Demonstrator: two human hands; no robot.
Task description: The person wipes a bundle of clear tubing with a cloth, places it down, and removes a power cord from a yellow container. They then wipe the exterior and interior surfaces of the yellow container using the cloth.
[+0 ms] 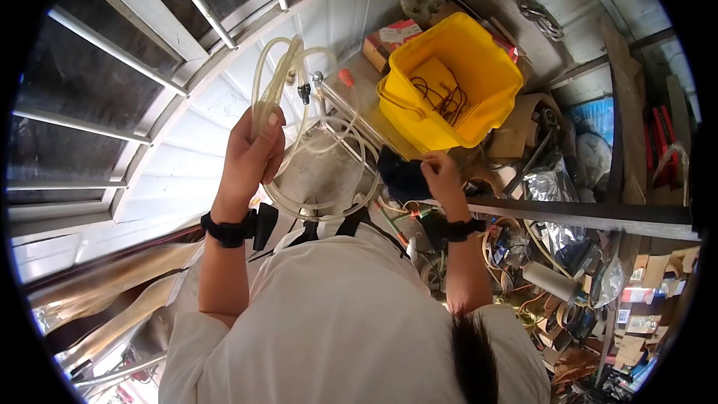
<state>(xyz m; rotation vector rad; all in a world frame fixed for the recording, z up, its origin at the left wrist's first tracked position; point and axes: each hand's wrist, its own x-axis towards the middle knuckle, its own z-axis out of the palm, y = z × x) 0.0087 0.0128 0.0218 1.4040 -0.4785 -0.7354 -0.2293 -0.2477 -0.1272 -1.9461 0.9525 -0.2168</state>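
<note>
With the hands apart, the left hand (pixel 253 151) grips looped, translucent plastic tubing (pixel 278 84) and the right hand (pixel 446 179) pinches a dark cloth (pixel 400 175) near a square yellow plastic bucket (pixel 482 67).

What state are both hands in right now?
Left hand: closed around a coiled translucent hose.
Right hand: closed, pinching a dark cloth.

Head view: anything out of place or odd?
Yes, lower right: a white cylinder and cardboard pieces lie jumbled in clutter. The yellow bin also holds a tangled-looking dark cord. I see no damage on the clear tubing in the left hand.
</note>
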